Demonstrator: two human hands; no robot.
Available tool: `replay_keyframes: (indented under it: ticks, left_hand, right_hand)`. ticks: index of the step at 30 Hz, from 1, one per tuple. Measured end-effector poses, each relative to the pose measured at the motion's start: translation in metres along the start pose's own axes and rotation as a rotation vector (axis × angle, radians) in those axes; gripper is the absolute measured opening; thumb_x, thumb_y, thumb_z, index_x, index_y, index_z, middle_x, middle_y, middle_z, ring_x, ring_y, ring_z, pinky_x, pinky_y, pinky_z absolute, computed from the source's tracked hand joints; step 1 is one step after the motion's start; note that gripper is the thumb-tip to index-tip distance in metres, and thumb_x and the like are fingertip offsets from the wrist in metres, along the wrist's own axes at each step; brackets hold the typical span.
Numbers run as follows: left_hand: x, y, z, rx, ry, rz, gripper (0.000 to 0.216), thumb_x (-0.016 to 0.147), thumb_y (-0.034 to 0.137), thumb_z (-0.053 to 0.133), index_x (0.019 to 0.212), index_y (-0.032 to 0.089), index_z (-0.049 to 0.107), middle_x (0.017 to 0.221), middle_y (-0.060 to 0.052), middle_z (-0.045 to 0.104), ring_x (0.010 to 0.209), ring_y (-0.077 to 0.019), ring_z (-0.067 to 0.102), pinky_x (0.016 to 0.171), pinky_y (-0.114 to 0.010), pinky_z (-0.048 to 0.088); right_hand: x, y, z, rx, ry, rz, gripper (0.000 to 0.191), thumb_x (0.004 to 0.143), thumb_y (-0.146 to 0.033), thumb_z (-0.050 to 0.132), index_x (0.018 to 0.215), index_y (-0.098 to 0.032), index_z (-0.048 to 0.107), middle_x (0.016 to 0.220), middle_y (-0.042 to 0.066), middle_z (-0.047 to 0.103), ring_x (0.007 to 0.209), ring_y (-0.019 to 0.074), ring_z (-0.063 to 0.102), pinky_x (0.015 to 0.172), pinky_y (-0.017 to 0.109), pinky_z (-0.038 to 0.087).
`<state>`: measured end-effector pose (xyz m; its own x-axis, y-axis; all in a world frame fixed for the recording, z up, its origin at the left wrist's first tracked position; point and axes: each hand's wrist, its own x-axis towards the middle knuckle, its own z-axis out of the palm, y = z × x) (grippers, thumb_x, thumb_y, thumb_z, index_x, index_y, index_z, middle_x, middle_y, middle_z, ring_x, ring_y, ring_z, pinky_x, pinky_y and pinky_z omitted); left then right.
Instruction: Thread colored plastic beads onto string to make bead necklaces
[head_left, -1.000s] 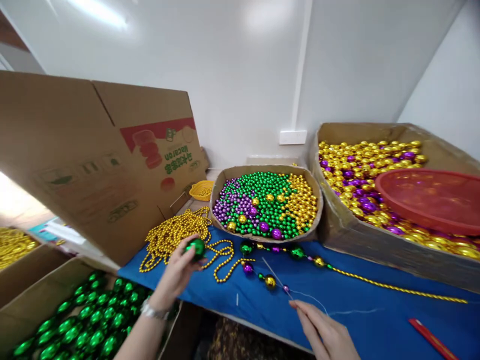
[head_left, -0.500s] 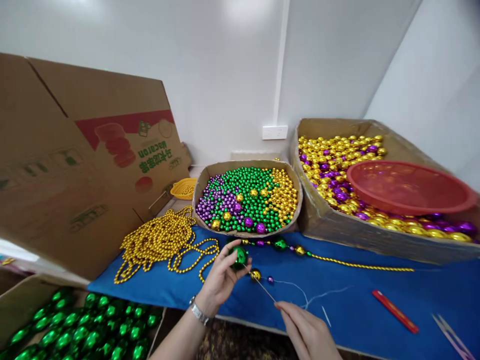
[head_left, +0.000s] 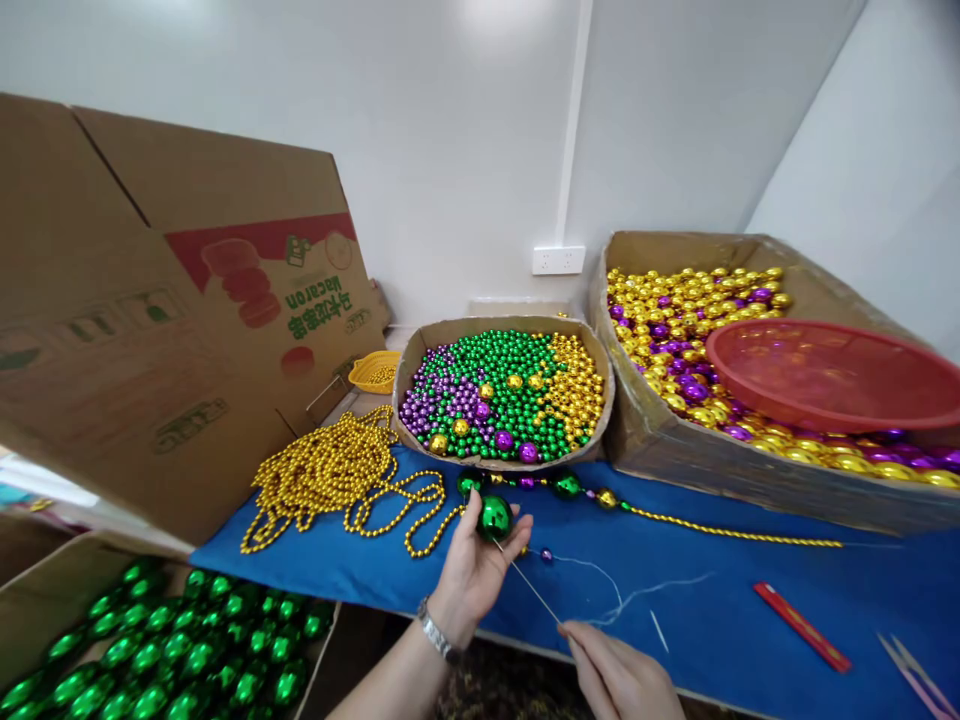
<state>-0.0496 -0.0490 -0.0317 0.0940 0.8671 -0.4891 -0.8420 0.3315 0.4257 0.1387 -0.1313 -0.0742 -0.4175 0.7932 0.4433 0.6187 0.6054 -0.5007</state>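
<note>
Green bead (head_left: 495, 517): large, glossy, mirror-bright, round. Sits at the tips of the left hand (head_left: 472, 572), pinched between thumb and fingers (head_left: 523, 525) over the blue worktop (head_left: 697, 620), near the bead tray (head_left: 501, 398). Right hand (head_left: 619, 675) fingers closed on a thin needle (head_left: 529, 588), whose tip meets the bead's underside.

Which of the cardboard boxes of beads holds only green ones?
The box at lower left, below the left hand: large green beads only. The middle box mixes green, purple and gold; the right box holds gold and purple.
</note>
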Motion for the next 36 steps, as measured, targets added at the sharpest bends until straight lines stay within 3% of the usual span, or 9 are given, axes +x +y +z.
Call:
replay_keyframes:
  ticks: [14, 17, 22, 26, 36]
  left_hand:
    - [-0.002, -0.009, -0.001, -0.056, -0.020, 0.089, 0.026, 0.075, 0.036, 0.071, 0.086, 0.014, 0.062, 0.092, -0.008, 0.066, 0.090, -0.0254, 0.066, 0.080, -0.038, 0.053]
    - [-0.005, -0.010, 0.000, -0.002, -0.046, 0.149, 0.027, 0.074, 0.036, 0.071, 0.091, 0.018, 0.062, 0.095, -0.005, 0.065, 0.090, -0.0225, 0.065, 0.079, -0.038, 0.053]
    - [-0.016, -0.019, 0.000, 0.171, -0.142, 0.289, 0.040, 0.068, 0.020, 0.076, 0.104, 0.026, 0.060, 0.116, -0.003, 0.058, 0.089, -0.0158, 0.060, 0.079, -0.032, 0.049]
    - [-0.022, -0.023, -0.001, 0.267, -0.220, 0.275, 0.045, 0.064, 0.016, 0.078, 0.104, 0.023, 0.061, 0.121, -0.006, 0.056, 0.086, -0.0153, 0.059, 0.074, -0.026, 0.048]
    - [-0.026, -0.033, -0.002, 0.349, -0.323, 0.244, 0.049, 0.061, 0.015, 0.080, 0.105, 0.022, 0.060, 0.121, -0.009, 0.057, 0.096, -0.0201, 0.057, 0.076, -0.027, 0.046]
  right_hand:
    - [0.003, -0.006, -0.004, 0.005, 0.013, -0.008, 0.032, 0.093, -0.019, 0.034, 0.105, -0.020, 0.064, 0.087, 0.006, 0.074, 0.073, 0.0155, 0.071, 0.061, 0.018, 0.055]
    - [0.001, -0.005, -0.002, 0.014, 0.021, -0.006, 0.031, 0.093, -0.020, 0.035, 0.104, -0.020, 0.064, 0.086, 0.006, 0.074, 0.072, 0.0158, 0.072, 0.062, 0.019, 0.056]
    - [0.003, -0.003, 0.005, 0.035, 0.037, 0.074, 0.032, 0.095, -0.024, 0.033, 0.103, -0.020, 0.063, 0.085, 0.006, 0.074, 0.070, 0.0156, 0.072, 0.061, 0.019, 0.056]
    - [0.007, -0.003, 0.006, 0.053, 0.058, 0.109, 0.034, 0.096, -0.028, 0.031, 0.102, -0.020, 0.063, 0.087, 0.008, 0.074, 0.073, 0.0159, 0.072, 0.063, 0.019, 0.056]
    - [0.014, -0.003, 0.008, 0.052, 0.166, 0.097, 0.031, 0.096, -0.028, 0.033, 0.103, -0.019, 0.063, 0.093, 0.009, 0.074, 0.078, 0.0172, 0.072, 0.067, 0.021, 0.057]
